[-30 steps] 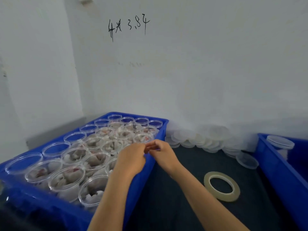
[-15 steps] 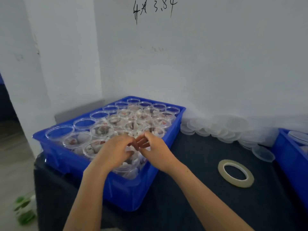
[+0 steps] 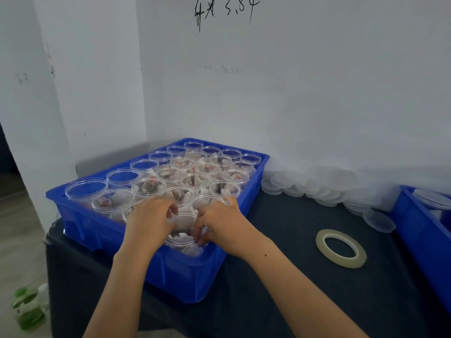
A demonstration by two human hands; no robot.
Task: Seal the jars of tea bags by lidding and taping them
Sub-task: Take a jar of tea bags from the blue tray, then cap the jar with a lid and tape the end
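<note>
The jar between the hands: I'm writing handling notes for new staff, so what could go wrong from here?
1. The jar stands packed among open neighbouring jars; lifting it could knock one and spill tea bags.
2. The left hand and right hand hold smooth clear plastic near the rim; it might slip.
3. The lids and tape roll lie apart, to the right.

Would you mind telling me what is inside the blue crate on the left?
The blue crate holds rows of clear open jars, many with tea bags, some along the far edges apparently empty. The left hand and right hand grip the nearest jar, hiding much of it.
</note>
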